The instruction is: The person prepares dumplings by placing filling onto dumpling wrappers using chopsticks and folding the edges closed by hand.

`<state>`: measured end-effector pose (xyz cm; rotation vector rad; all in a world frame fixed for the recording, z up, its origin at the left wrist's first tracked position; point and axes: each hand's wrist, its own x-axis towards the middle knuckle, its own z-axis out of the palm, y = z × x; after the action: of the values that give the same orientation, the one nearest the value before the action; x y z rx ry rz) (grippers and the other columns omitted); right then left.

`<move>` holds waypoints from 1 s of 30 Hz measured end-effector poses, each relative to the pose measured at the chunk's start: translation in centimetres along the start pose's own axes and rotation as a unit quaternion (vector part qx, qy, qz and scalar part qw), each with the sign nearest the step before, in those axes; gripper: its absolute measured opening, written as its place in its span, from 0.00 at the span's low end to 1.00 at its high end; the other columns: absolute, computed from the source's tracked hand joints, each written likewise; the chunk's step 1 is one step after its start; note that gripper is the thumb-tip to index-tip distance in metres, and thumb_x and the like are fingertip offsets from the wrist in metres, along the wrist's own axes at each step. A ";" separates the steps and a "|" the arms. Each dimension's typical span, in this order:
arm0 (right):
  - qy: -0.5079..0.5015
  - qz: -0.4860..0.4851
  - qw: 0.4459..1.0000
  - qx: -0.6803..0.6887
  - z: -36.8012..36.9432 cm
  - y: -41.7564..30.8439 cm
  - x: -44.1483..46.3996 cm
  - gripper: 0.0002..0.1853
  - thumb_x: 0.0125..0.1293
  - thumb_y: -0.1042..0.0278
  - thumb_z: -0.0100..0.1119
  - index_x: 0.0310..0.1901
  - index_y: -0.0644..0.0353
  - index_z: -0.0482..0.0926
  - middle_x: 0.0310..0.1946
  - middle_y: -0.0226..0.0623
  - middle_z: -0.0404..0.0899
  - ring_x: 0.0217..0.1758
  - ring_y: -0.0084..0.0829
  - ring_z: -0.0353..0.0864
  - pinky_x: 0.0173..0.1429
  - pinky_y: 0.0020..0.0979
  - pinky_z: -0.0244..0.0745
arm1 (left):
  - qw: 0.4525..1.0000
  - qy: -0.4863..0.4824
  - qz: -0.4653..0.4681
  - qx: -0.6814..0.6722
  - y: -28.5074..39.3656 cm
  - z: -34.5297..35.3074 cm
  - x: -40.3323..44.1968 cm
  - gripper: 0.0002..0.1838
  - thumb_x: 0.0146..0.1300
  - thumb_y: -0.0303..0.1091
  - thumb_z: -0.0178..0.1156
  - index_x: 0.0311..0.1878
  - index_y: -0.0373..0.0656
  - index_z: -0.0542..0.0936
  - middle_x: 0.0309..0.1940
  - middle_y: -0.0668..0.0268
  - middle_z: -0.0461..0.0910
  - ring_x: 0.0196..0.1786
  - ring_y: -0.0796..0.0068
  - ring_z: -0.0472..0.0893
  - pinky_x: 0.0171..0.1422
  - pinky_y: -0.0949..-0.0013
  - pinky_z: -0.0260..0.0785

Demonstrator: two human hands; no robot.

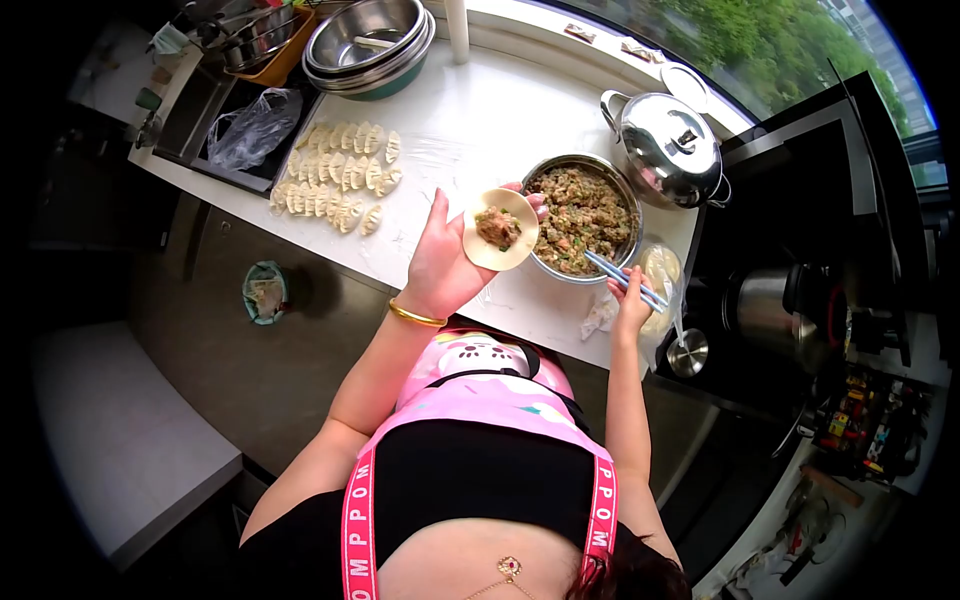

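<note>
A round dough wrapper [481, 248] with a lump of meat filling [497, 229] on it lies on my left hand [440, 262], palm up, with the fingers under and behind it. My right hand [631, 303] is closed around light blue chopsticks [607, 266], whose tips are at the right part of the filling bowl [532, 258]. The metal bowl holds chopped filling [580, 212]. Beside my right hand, a plastic bag with pale round wrappers [661, 270] sits at the counter's edge. Rows of folded dumplings [333, 170] lie on the counter at the left.
A lidded steel pot [668, 148] stands behind the bowl, near the window. Stacked metal basins [367, 45] are at the back left, near a crumpled plastic bag [252, 130]. The stove with another pot [778, 303] is at the right. A small bin [265, 292] stands on the floor.
</note>
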<state>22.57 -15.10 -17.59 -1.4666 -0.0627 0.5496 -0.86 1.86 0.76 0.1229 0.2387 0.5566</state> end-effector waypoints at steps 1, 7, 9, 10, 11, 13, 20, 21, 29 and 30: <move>0.000 0.001 1.000 0.001 0.0 0.0 -0.4 0.13 0.70 0.65 0.56 0.40 0.70 0.75 0.30 0.40 0.80 0.25 0.27 0.82 0.29 0.22 0.80 | 1.000 0.000 0.000 0.001 0.0 0.1 0.0 0.42 0.72 0.62 0.20 0.72 0.31 0.51 0.70 0.44 0.56 0.74 0.50 0.56 0.78 0.54 0.47; -0.041 0.039 0.998 0.024 -1.3 0.1 -3.0 0.11 0.69 0.67 0.57 0.44 0.68 0.76 0.35 0.39 0.80 0.32 0.28 0.84 0.34 0.24 0.82 | 1.000 0.003 -0.004 0.004 0.0 0.2 0.1 0.43 0.71 0.64 0.19 0.70 0.32 0.56 0.67 0.46 0.62 0.71 0.53 0.61 0.77 0.55 0.51; -0.157 0.164 0.974 -0.002 -1.7 -0.4 -4.6 0.10 0.68 0.69 0.58 0.44 0.68 0.76 0.34 0.38 0.80 0.33 0.28 0.83 0.36 0.26 0.82 | 1.000 -0.007 -0.010 -0.003 -0.1 0.2 0.1 0.44 0.71 0.64 0.18 0.70 0.32 0.56 0.67 0.46 0.62 0.71 0.53 0.62 0.76 0.55 0.52; -0.158 0.164 0.974 -0.003 -1.2 -1.1 -5.2 0.10 0.68 0.69 0.58 0.44 0.68 0.76 0.34 0.38 0.80 0.33 0.28 0.83 0.36 0.26 0.82 | 1.000 -0.008 -0.009 -0.003 -0.1 0.2 0.2 0.44 0.71 0.64 0.18 0.70 0.32 0.56 0.67 0.46 0.62 0.71 0.53 0.62 0.76 0.55 0.52; -0.193 0.153 0.968 -0.049 -0.7 -1.9 -5.9 0.09 0.68 0.70 0.57 0.44 0.68 0.77 0.34 0.38 0.80 0.32 0.28 0.83 0.36 0.26 0.82 | 1.000 -0.017 -0.010 -0.002 -0.2 0.1 0.2 0.42 0.71 0.63 0.19 0.71 0.32 0.54 0.69 0.45 0.59 0.72 0.52 0.59 0.77 0.54 0.49; -0.226 0.143 0.959 -0.095 0.1 -3.0 -6.7 0.09 0.68 0.70 0.57 0.44 0.68 0.77 0.34 0.38 0.80 0.32 0.28 0.83 0.36 0.26 0.81 | 1.000 -0.025 -0.013 0.000 -0.4 0.1 0.2 0.42 0.72 0.61 0.21 0.72 0.32 0.51 0.70 0.45 0.56 0.74 0.50 0.56 0.78 0.54 0.47; -0.237 0.129 0.956 -0.114 0.9 -2.9 -6.2 0.11 0.68 0.66 0.58 0.43 0.66 0.77 0.33 0.38 0.80 0.31 0.25 0.82 0.33 0.24 0.79 | 1.000 -0.015 -0.003 -0.012 -0.6 -0.1 0.0 0.40 0.73 0.60 0.21 0.70 0.32 0.55 0.69 0.45 0.57 0.73 0.49 0.56 0.78 0.52 0.48; -0.230 0.142 0.955 -0.118 0.5 -2.5 -6.0 0.12 0.67 0.65 0.59 0.45 0.65 0.76 0.34 0.37 0.79 0.31 0.25 0.82 0.32 0.24 0.79 | 1.000 -0.014 -0.001 0.000 -0.6 -0.1 -0.1 0.40 0.73 0.60 0.21 0.70 0.33 0.56 0.69 0.44 0.57 0.73 0.48 0.56 0.77 0.52 0.48; 0.053 0.017 0.998 0.015 -0.5 -2.5 -1.4 0.20 0.67 0.59 0.61 0.54 0.62 0.73 0.37 0.32 0.78 0.29 0.21 0.77 0.27 0.22 0.76 | 1.000 -0.001 -0.007 -0.010 -0.3 -1.1 -0.5 0.40 0.73 0.59 0.21 0.71 0.33 0.55 0.70 0.44 0.56 0.73 0.47 0.55 0.78 0.51 0.48; 0.019 0.032 0.999 -0.015 -0.4 -2.9 -0.6 0.18 0.67 0.58 0.60 0.50 0.63 0.75 0.36 0.32 0.79 0.28 0.20 0.77 0.26 0.21 0.75 | 1.000 -0.001 -0.009 -0.018 -0.3 -1.1 -0.5 0.40 0.73 0.60 0.21 0.71 0.33 0.55 0.70 0.44 0.56 0.73 0.47 0.55 0.78 0.51 0.48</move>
<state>23.14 -15.74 -14.75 -1.5122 0.0053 0.5750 -1.40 1.36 -0.27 0.0861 0.2272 0.5432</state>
